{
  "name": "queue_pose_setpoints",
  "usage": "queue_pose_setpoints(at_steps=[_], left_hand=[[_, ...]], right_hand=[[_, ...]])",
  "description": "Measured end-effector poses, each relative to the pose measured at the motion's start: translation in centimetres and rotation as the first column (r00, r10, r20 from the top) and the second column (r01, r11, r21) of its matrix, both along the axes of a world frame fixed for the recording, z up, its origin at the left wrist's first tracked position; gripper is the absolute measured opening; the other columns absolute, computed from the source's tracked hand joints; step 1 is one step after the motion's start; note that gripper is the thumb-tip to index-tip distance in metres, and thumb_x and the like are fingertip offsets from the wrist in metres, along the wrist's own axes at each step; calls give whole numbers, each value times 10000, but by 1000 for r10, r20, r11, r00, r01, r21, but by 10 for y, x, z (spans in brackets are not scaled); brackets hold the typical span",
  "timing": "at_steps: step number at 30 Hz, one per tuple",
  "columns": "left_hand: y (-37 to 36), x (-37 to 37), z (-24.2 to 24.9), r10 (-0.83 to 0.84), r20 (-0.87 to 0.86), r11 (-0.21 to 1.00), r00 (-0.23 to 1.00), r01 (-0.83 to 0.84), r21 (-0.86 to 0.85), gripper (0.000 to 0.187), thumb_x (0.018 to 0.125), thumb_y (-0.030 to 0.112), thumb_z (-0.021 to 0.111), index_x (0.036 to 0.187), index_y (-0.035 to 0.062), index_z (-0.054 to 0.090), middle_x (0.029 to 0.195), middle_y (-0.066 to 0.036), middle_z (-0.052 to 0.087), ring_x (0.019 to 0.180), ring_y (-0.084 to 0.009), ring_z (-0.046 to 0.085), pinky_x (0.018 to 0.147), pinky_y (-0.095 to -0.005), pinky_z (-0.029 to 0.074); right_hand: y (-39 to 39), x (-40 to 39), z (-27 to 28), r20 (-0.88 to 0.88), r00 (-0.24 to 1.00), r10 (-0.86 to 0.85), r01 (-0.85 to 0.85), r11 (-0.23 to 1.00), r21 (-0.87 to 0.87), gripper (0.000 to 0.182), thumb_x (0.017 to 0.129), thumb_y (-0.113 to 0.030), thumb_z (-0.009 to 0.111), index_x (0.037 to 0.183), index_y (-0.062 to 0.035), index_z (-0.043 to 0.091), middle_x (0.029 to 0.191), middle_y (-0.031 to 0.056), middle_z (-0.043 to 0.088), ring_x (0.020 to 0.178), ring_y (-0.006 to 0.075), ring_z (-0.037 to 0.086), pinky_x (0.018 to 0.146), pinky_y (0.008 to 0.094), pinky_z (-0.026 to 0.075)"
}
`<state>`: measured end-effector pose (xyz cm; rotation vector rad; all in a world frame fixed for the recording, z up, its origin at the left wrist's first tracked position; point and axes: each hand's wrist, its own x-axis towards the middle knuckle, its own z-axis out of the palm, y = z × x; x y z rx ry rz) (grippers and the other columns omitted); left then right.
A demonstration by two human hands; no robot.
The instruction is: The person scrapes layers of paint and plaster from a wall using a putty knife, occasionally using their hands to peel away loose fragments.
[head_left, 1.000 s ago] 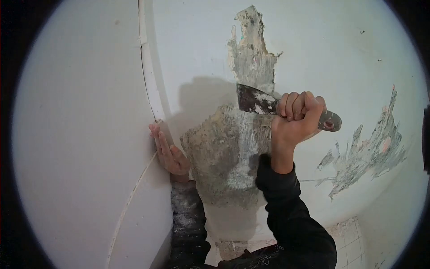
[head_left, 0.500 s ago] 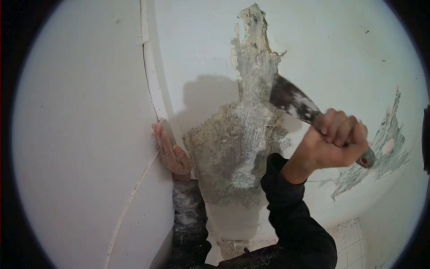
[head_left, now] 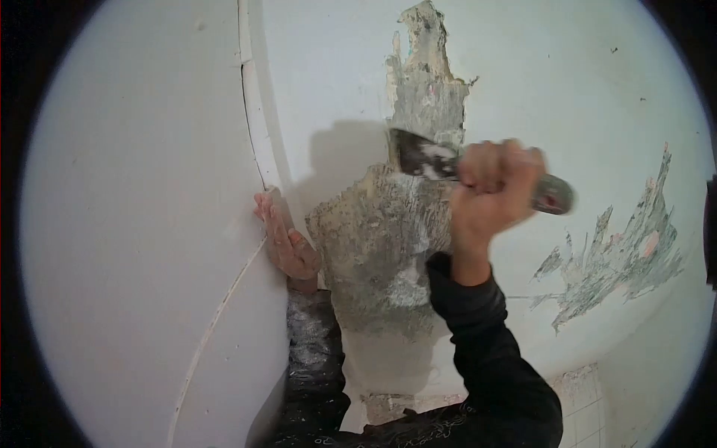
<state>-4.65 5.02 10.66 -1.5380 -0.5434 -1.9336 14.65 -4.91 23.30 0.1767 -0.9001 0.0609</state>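
My right hand (head_left: 497, 183) is wrapped round the handle of a scraper (head_left: 426, 157), whose wide dark blade is smeared with white. The blade lies over the left edge of the narrow upper part of a bare, rough patch (head_left: 373, 239) in the wall. My left hand (head_left: 287, 243) rests against the left board's edge near the corner, fingers stretched up and apart from any tool. White dust covers the left sleeve (head_left: 310, 336).
A long crack (head_left: 250, 123) runs down the corner trim. On the right of the wall is a second scraped patch (head_left: 642, 246). A pale seam (head_left: 213, 328) curves down the left board. Tiles (head_left: 586, 403) show at the lower right.
My right hand and the scraper have moved left across the bare patch, and the blade now lies flatter. My left hand has stayed at the corner.
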Motion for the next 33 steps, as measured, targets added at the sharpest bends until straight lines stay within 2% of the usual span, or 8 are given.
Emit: queue_pose_setpoints(at_steps=[4, 17, 20, 22, 23, 26, 30, 33], left_hand=[[6, 2, 4, 5, 26, 1000, 1000, -6, 22, 511, 961, 302, 267, 1312, -62, 344, 1330, -251, 387, 1259, -422, 336, 1046, -527, 246], [-3, 5, 5, 25, 19, 999, 1000, -25, -23, 490, 966, 277, 258, 1316, -58, 336, 1330, -244, 392, 1263, -407, 337, 1048, -528, 243], [15, 1, -1, 30, 35, 998, 999, -32, 62, 481, 963, 261, 271, 1313, -62, 335, 1324, -250, 396, 1256, -415, 343, 1044, -529, 251], [8, 1, 1, 24, 21, 999, 999, -24, 32, 478, 961, 252, 276, 1315, -65, 327, 1319, -253, 399, 1248, -421, 352, 1040, -528, 262], [4, 1, 1, 20, 15, 1000, 1000, -21, 10, 476, 960, 247, 278, 1316, -67, 322, 1317, -254, 400, 1244, -424, 357, 1037, -527, 268], [2, 1, 1, 31, -10, 999, 999, -31, 7, 478, 959, 243, 277, 1314, -76, 316, 1319, -257, 395, 1241, -429, 357, 1037, -528, 268], [8, 0, 3, 9, -11, 1000, 1000, -8, 28, 483, 960, 247, 273, 1313, -79, 314, 1331, -251, 383, 1257, -420, 338, 1048, -524, 250], [6, 1, -2, -4, -3, 1000, 1000, 4, 5, 462, 953, 214, 270, 1313, -71, 323, 1336, -254, 375, 1260, -425, 331, 1050, -523, 244]], right_hand=[[-42, 48, -4, -75, 943, 324, -301, 928, 218, 319, 864, -181, 449, 614, -136, 255, 487, -54, 201, 412, 62, 193, 387, 209, 196], [12, -40, -7, -9, 1000, -20, 18, 992, -128, 283, 870, -148, 402, 613, -161, 283, 490, -56, 211, 417, 47, 195, 385, 221, 214], [-22, -3, -10, 99, 995, 19, -27, 997, 79, 274, 872, -135, 397, 622, -147, 287, 488, -50, 228, 407, 54, 196, 385, 223, 214], [-37, 24, -19, 113, 985, 130, -154, 957, 245, 271, 883, -129, 392, 634, -131, 285, 483, -44, 239, 395, 57, 194, 378, 229, 218], [1, 9, -21, 76, 793, 604, -565, 684, 462, 279, 876, -122, 399, 624, -128, 279, 466, -42, 253, 383, 53, 194, 372, 230, 215], [23, -43, -16, 147, 989, 5, 0, 999, -32, 292, 870, -113, 433, 617, -127, 287, 466, -44, 255, 390, 55, 212, 368, 235, 212], [-30, 0, -19, 46, 990, 134, -141, 953, 266, 214, 841, -20, 446, 670, -115, 361, 466, -38, 277, 385, 66, 257, 359, 249, 232], [20, -21, -21, -149, 896, -418, 401, 906, -132, 177, 842, -29, 427, 695, -112, 374, 491, -38, 294, 402, 66, 287, 365, 234, 253]])
